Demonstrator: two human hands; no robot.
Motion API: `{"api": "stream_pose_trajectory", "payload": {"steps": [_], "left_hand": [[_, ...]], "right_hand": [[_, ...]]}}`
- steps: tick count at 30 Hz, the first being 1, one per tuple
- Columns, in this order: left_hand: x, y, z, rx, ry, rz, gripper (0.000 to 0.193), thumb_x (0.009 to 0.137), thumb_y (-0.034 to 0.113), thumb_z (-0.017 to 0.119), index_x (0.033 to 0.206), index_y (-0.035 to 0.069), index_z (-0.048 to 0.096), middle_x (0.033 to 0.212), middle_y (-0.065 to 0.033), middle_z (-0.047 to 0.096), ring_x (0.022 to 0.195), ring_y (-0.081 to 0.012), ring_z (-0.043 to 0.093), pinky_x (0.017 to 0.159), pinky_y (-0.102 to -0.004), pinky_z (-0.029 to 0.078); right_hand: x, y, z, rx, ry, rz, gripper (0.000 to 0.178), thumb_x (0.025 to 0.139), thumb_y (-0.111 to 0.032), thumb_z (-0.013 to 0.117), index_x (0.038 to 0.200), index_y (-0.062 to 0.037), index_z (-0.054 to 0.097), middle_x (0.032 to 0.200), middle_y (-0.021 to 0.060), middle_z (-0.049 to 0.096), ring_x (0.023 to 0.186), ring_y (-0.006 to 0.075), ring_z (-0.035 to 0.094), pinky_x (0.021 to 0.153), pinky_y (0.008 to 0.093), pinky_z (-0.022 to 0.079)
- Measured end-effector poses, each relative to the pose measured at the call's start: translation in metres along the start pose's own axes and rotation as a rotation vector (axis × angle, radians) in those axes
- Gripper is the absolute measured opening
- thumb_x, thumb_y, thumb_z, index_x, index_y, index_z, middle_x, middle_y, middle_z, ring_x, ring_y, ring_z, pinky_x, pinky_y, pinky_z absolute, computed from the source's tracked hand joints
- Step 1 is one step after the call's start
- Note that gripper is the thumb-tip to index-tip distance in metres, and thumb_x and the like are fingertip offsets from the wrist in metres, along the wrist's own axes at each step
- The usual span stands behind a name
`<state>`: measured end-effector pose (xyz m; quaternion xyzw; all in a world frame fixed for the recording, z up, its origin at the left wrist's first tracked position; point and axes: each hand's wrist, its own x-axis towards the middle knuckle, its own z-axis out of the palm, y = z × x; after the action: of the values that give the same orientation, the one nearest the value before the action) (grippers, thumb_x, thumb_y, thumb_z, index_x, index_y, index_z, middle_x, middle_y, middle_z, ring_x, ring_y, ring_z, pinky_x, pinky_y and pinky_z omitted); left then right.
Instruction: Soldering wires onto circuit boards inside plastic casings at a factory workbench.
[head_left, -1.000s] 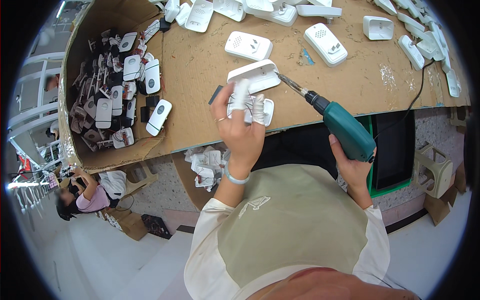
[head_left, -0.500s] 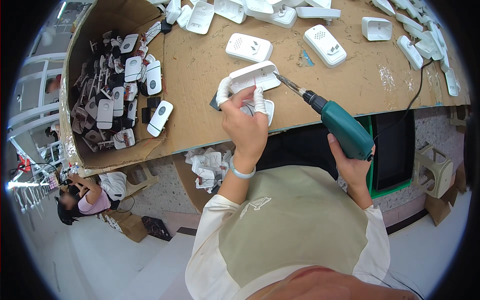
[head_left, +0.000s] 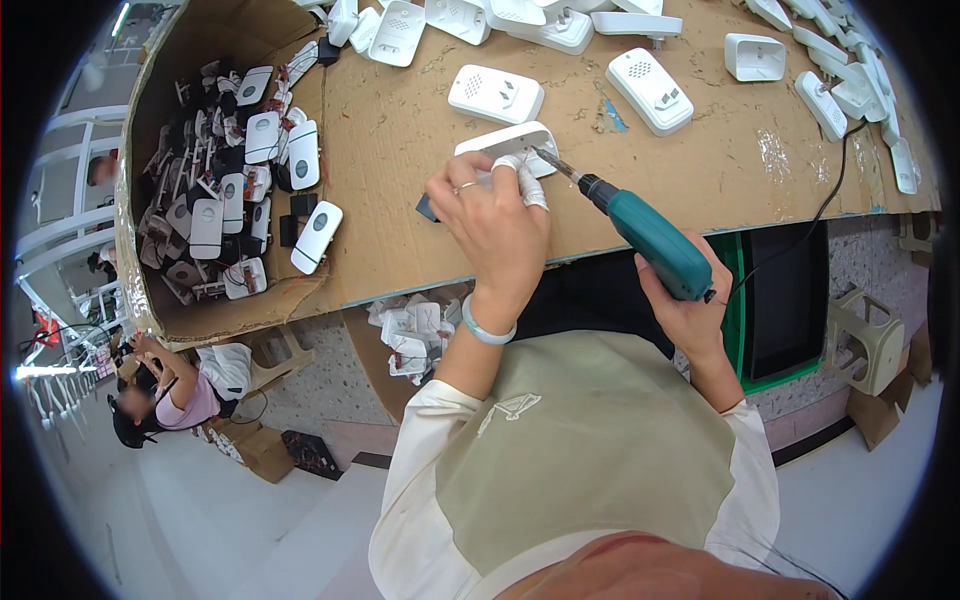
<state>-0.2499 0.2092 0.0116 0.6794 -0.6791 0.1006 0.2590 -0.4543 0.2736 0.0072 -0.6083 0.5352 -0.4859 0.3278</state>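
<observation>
A white plastic plug housing [head_left: 535, 136] lies hollow side up on the cardboard-covered table. My left hand [head_left: 497, 235], white tape around some fingertips, is closed over its near side, with fingertips reaching inside; what they touch there is partly hidden. My right hand [head_left: 690, 310] grips a green electric screwdriver [head_left: 655, 240] from below. Its bit slants up to the left, the tip over the housing's cavity beside my taped fingers. Under my left hand, a dark flat piece [head_left: 427, 208] shows in part.
Two white plug housings [head_left: 496, 95] [head_left: 650, 92] lie beyond. More are heaped along the far and right edges. At left stands a cardboard box [head_left: 230, 318] of white doorbell-like units with wires. A black cord [head_left: 835, 190] trails right. Below are a green-rimmed black crate [head_left: 785, 375] and a stool [head_left: 868, 340].
The screwdriver and my right hand have moved left, bringing the bit tip over the housing's inside. My left fingers have shifted from the housing's end into its near side.
</observation>
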Motion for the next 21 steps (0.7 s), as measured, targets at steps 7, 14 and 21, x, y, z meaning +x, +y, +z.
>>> {"api": "stream_pose_trajectory", "payload": {"steps": [7, 14, 21], "left_hand": [[0.0087, 0.0023, -0.0012, 0.007, 0.05, 0.021, 0.016, 0.064, 0.003, 0.077, 0.078, -0.003, 0.07, 0.126, -0.0153, 0.058, 0.121, -0.0373, 0.043, 0.101, -0.0553, 0.031], [0.008, 0.0003, 0.0034, 0.014, -0.01, 0.011, 0.018, 0.063, 0.004, 0.077, 0.078, -0.001, 0.071, 0.129, -0.0115, 0.058, 0.124, -0.0375, 0.043, 0.1, -0.055, 0.03], [0.0097, 0.0005, 0.0033, 0.024, -0.034, 0.004, 0.018, 0.062, 0.003, 0.076, 0.079, -0.001, 0.072, 0.126, -0.0114, 0.058, 0.121, -0.0364, 0.044, 0.099, -0.0544, 0.03]], "right_hand": [[0.0043, 0.0054, 0.0034, -0.005, -0.026, -0.046, 0.024, 0.078, 0.006, 0.078, 0.098, 0.0031, 0.065, 0.087, 0.0147, 0.066, 0.075, 0.0277, 0.064, 0.069, 0.0319, 0.052], [0.0069, 0.0057, 0.0035, -0.018, -0.056, -0.057, 0.025, 0.077, 0.006, 0.078, 0.099, 0.0021, 0.065, 0.088, 0.0142, 0.066, 0.075, 0.0281, 0.064, 0.071, 0.0315, 0.052], [0.0074, 0.0054, 0.0025, -0.041, -0.083, -0.035, 0.024, 0.076, 0.006, 0.076, 0.098, 0.0009, 0.065, 0.086, 0.0136, 0.063, 0.074, 0.0283, 0.063, 0.07, 0.0316, 0.051]]}}
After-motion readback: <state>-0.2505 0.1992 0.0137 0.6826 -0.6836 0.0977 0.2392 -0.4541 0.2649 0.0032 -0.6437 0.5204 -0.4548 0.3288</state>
